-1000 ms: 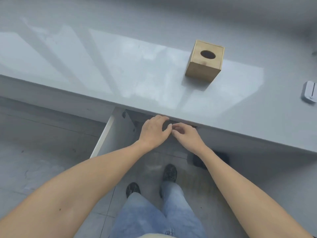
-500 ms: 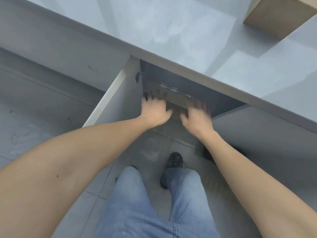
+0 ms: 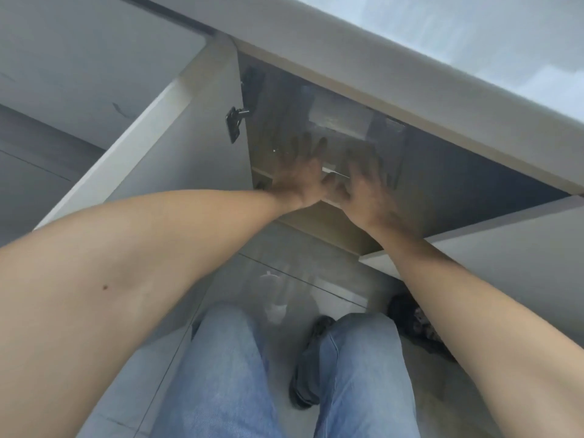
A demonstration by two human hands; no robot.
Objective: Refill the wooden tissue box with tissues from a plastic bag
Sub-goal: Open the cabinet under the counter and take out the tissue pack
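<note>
Both my hands reach into the open cupboard under the grey counter (image 3: 395, 74). My left hand (image 3: 300, 172) and my right hand (image 3: 363, 181) are side by side with fingers spread, blurred by motion. Just beyond their fingertips, on a shelf in the dark cupboard, lies a pale, clear-wrapped pack that looks like the plastic bag of tissues (image 3: 341, 121). Whether the fingers touch it I cannot tell. The wooden tissue box is out of view.
The cupboard door (image 3: 151, 159) stands open to the left, its black hinge (image 3: 235, 121) showing. A second door (image 3: 493, 241) is on the right. Below are my jeans-clad legs (image 3: 227, 374), dark shoes and a grey tiled floor.
The view has dropped from the countertop to the cupboard, so the wooden box left the frame. Both hands moved from the counter's edge deeper into the cupboard, toward the wrapped pack.
</note>
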